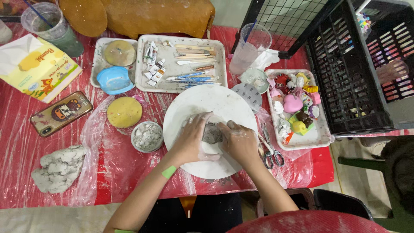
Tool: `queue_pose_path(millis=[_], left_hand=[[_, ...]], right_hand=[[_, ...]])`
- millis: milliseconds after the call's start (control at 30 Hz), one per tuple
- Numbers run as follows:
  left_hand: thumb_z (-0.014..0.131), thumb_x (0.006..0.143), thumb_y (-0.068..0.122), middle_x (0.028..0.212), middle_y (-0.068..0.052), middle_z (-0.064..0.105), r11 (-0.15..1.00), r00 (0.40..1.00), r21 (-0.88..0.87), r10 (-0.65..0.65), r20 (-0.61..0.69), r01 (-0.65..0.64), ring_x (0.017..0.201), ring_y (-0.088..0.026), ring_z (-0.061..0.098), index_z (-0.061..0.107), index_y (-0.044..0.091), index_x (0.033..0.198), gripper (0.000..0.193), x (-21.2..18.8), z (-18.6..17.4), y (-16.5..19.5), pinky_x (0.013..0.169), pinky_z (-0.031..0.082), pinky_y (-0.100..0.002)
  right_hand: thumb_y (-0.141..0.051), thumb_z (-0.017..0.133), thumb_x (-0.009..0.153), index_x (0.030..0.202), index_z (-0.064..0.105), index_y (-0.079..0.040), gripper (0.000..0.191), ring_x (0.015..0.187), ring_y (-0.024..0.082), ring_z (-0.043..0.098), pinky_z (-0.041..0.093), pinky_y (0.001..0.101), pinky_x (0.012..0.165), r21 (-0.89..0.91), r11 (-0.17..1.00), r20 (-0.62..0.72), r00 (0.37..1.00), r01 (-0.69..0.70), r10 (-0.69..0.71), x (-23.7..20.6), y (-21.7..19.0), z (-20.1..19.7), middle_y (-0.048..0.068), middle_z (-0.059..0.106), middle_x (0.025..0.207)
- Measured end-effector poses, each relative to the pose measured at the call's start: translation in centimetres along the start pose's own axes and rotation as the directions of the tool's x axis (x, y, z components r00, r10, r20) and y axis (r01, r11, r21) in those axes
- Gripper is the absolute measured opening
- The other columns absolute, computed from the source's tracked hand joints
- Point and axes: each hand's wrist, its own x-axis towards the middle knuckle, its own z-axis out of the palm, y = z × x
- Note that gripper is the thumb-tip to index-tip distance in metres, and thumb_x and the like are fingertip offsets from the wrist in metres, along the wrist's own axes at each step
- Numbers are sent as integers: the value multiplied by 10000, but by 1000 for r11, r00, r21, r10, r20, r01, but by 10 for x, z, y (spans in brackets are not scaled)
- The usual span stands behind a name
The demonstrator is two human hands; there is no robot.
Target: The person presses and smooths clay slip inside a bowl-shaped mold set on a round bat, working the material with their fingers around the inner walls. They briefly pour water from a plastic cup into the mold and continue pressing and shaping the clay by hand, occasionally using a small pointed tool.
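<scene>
Grey clay (212, 134) lies on the white plate (194, 103), in the middle of the red table (17, 142). Left hand (189, 140) and right hand (239, 142) both press on it, fingers curled close around its edges. Scissors (271, 152) lie just beside the right hand.

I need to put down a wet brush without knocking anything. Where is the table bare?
Bare red cloth lies at the left edge, between the phone and the clay lump. A smaller patch sits right of the scissors, below the tray of small figures. Around the white disc, where both hands work, it is crowded.
</scene>
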Motion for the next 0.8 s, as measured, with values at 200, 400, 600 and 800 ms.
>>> queue_pose_path(millis=[200,400,600,800], left_hand=[[927,575,585,1554,-233,340,994,993,21,110,31,-111,1459,-458,312,244,74,1547,1294,6,-5,-14,1199,225,-613],[954,487,553,1531,-200,382,980,975,67,175,139,-186,1460,-428,318,320,111,1507,1279,22,-14,-24,1224,208,-574],[976,471,517,1565,-187,381,983,951,7,173,257,-181,1472,-412,325,324,120,1531,1307,34,-29,-25,1243,222,-523],[937,548,483,1619,-172,397,979,967,-40,204,154,-200,1511,-354,380,304,124,1580,1263,10,-55,-22,1232,300,-494]], right_hand=[[-106,677,722,1101,719,-209,396,737,310,702,560,448,637,56,993,-2,994,105,-105,10,11,8,73,694,857],[-174,740,686,1135,703,-211,452,819,302,724,563,443,675,167,913,-126,927,372,-354,28,20,13,70,720,955],[-239,805,635,1101,716,-185,477,734,337,688,538,466,624,158,936,-49,949,315,-311,24,11,10,88,705,888],[-123,717,752,1124,732,-179,376,764,287,709,568,414,678,123,984,-78,989,133,-124,7,14,-2,74,709,889]])
